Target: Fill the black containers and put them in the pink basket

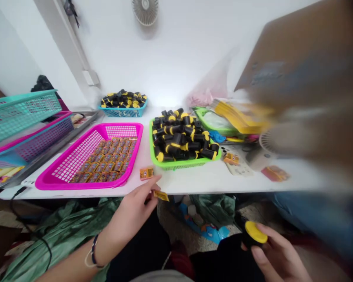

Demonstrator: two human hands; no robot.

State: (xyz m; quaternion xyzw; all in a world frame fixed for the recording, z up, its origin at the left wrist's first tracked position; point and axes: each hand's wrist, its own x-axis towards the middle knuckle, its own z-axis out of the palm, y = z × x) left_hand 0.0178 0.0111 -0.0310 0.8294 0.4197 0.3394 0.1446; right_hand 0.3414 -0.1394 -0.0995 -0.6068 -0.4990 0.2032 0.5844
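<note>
Observation, head view. Left hand (126,221) is held low at the near table edge, fingers (148,188) in a narrow pinch on a small yellow paper strip (161,196). The strip projects to the right of the fingertips, with most of it clear of the skin. Exact contact is partly hidden by the fingers.

Right hand (272,250) is below the table level at lower right, fingers (261,252) curled around a black cylinder with a yellow cap (253,234). The cap faces up and out of the grip, its yellow top unobstructed. The cylinder's body is hard to separate from the dark clothing behind it.

Grip note: each item sits at the fingertips rather than deep in the palm, leaving the strip's free end and the cap's top exposed.

Nearby: a loose orange packet (146,173) lies on the white table (211,184) just above the left fingertips. Beside it, a green plastic basket (182,165) holds a heap of matching capped cylinders. A magenta basket (90,185) holds orange packets (106,160) in tight rows. A blue basket (123,113) at the back holds more cylinders. A large brown sheet (300,66), blurred, crosses the upper right, so its identity is uncertain.
</note>
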